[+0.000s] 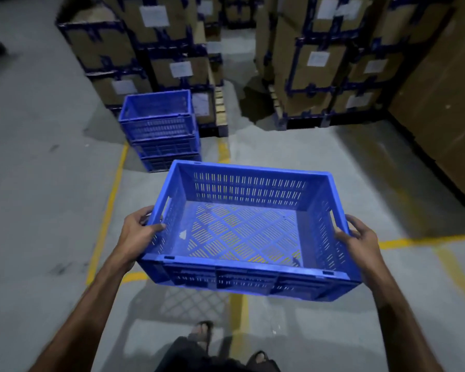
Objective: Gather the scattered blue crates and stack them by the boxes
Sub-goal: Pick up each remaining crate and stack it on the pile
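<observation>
An empty blue slotted crate (247,200) hangs level above the floor in front of me. My left hand (138,232) grips its left end at the handle slot, thumb over the rim. My right hand (360,242) grips the right end the same way. Ahead and to the left stands a stack of three blue crates (159,127) on the floor, right against the pallets of cardboard boxes (169,63). The held crate is nearer to me than the stack and apart from it.
Tall stacks of strapped cardboard boxes (320,65) on pallets fill the back, with a narrow gap between the two groups. A large brown carton wall (446,98) stands at the right. Yellow lines (105,218) mark the grey concrete floor. My feet (204,331) show below.
</observation>
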The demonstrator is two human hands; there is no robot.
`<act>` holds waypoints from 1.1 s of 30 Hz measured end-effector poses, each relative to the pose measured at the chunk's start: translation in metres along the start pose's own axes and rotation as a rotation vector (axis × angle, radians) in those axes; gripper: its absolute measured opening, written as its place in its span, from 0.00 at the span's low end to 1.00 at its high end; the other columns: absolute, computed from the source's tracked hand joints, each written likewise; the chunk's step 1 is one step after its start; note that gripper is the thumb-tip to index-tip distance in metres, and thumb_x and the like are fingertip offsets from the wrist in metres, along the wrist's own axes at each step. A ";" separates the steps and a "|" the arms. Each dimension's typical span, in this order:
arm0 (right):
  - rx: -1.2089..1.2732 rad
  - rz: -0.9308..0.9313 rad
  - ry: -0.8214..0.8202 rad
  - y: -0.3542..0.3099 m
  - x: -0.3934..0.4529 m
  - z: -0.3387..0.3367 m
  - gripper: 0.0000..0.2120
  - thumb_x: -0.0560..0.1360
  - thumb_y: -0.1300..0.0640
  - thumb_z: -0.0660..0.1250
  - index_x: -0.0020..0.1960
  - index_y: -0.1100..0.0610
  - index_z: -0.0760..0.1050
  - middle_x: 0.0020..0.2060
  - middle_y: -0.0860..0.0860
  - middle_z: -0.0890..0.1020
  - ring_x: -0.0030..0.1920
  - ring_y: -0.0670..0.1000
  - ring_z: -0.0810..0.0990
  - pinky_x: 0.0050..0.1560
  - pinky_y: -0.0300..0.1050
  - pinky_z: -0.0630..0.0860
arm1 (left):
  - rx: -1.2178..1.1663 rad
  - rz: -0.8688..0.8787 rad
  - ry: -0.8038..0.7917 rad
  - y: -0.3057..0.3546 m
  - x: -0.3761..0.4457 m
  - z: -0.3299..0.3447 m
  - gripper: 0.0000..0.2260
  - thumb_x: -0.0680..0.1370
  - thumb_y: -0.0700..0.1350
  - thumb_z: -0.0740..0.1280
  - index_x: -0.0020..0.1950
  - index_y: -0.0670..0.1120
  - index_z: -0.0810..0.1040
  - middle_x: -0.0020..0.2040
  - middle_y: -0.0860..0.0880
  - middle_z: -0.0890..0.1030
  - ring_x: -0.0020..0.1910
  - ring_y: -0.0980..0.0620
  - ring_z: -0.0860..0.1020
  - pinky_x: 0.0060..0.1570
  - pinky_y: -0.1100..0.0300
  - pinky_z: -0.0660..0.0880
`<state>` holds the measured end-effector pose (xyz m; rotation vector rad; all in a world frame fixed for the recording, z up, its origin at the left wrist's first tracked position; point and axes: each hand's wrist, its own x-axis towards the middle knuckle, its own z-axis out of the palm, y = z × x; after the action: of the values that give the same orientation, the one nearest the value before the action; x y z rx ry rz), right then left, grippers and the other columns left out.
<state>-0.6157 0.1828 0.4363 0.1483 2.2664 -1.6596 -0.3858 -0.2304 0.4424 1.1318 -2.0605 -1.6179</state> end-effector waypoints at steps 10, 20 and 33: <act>-0.071 -0.025 -0.210 -0.036 0.024 0.084 0.22 0.79 0.64 0.70 0.70 0.51 0.74 0.46 0.53 0.87 0.37 0.52 0.86 0.46 0.60 0.84 | -0.136 -0.070 0.214 -0.032 -0.025 -0.069 0.19 0.76 0.29 0.70 0.51 0.54 0.82 0.44 0.55 0.86 0.40 0.57 0.84 0.39 0.61 0.82; -0.066 -0.090 -0.251 -0.095 0.020 0.207 0.16 0.80 0.62 0.69 0.65 0.49 0.74 0.39 0.53 0.86 0.31 0.47 0.84 0.34 0.49 0.84 | -0.223 -0.074 0.277 -0.057 0.036 -0.164 0.16 0.76 0.28 0.69 0.59 0.44 0.81 0.50 0.46 0.85 0.37 0.60 0.84 0.37 0.65 0.81; -0.046 -0.145 -0.268 -0.150 0.026 0.351 0.17 0.81 0.65 0.67 0.66 0.51 0.73 0.40 0.52 0.85 0.29 0.45 0.83 0.31 0.44 0.83 | -0.210 -0.040 0.308 -0.054 0.136 -0.272 0.16 0.77 0.29 0.68 0.60 0.44 0.80 0.48 0.47 0.85 0.36 0.59 0.84 0.38 0.62 0.82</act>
<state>-0.6104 -0.1984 0.4694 -0.2407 2.1510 -1.5865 -0.2765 -0.5194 0.4506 1.2623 -1.6456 -1.5241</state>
